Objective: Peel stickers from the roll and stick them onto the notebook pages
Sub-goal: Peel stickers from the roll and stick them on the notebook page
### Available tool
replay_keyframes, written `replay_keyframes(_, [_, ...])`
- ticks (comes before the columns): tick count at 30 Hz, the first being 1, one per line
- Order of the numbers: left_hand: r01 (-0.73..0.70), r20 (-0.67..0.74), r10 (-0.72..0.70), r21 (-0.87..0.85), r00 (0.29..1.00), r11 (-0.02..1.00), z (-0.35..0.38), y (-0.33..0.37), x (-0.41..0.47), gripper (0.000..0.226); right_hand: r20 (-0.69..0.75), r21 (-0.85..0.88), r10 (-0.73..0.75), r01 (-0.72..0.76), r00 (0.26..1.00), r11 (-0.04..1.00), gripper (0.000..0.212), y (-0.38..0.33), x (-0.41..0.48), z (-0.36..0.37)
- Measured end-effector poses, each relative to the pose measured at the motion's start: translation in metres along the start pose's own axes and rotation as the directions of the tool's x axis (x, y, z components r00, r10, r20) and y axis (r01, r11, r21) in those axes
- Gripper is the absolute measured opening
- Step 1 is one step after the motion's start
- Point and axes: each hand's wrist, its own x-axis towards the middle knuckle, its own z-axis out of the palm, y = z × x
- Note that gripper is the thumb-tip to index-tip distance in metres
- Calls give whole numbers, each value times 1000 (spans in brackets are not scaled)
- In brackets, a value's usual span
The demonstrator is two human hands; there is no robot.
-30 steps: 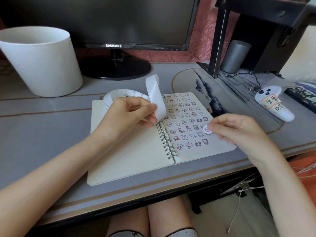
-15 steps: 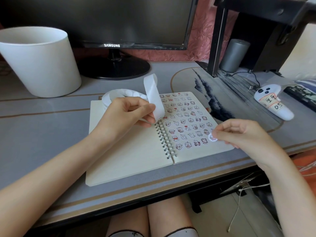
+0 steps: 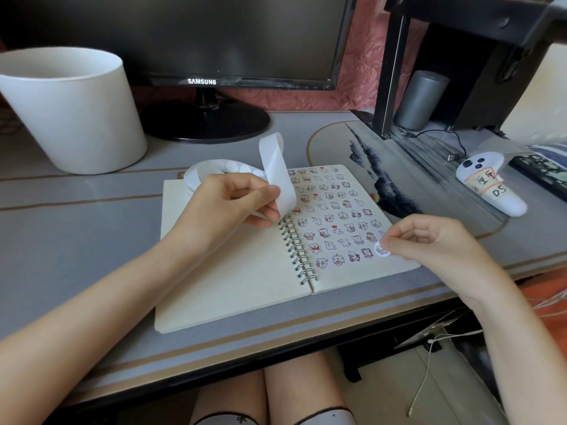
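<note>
An open spiral notebook (image 3: 233, 280) lies on the desk; its left page is blank and its right page carries several rows of small cartoon stickers. My left hand (image 3: 227, 207) pinches the white backing strip of the sticker roll (image 3: 202, 171), and the strip's loose end (image 3: 274, 167) curls upward above the spiral. My right hand (image 3: 429, 240) holds a round white sticker (image 3: 382, 250) by its edge, low over the right page's lower right corner, at the end of the bottom sticker row. I cannot tell whether the sticker touches the paper.
A white bucket (image 3: 70, 111) stands at the back left. A Samsung monitor (image 3: 196, 56) sits behind the notebook. At the right are a white controller with a handwritten label (image 3: 491, 185), a grey cylinder (image 3: 422, 99), a black shelf frame (image 3: 391, 65) and a keyboard edge (image 3: 543, 170).
My right hand carried the round sticker down and to the right, from mid-page height to the page's lower right corner. My left hand and the strip stayed almost still.
</note>
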Motion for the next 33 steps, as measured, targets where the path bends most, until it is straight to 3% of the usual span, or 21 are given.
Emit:
replay_keyframes(27, [-1,2,1,7,1000,1000,0,1,0,18,-23,-99,-99,96,995,990,12,10,2,4])
replay_keyframes(33, [3,0,-3,-1,1000,1000,0,1,-1,18,-49,-48,-63,60,997,997,26,14,3,2])
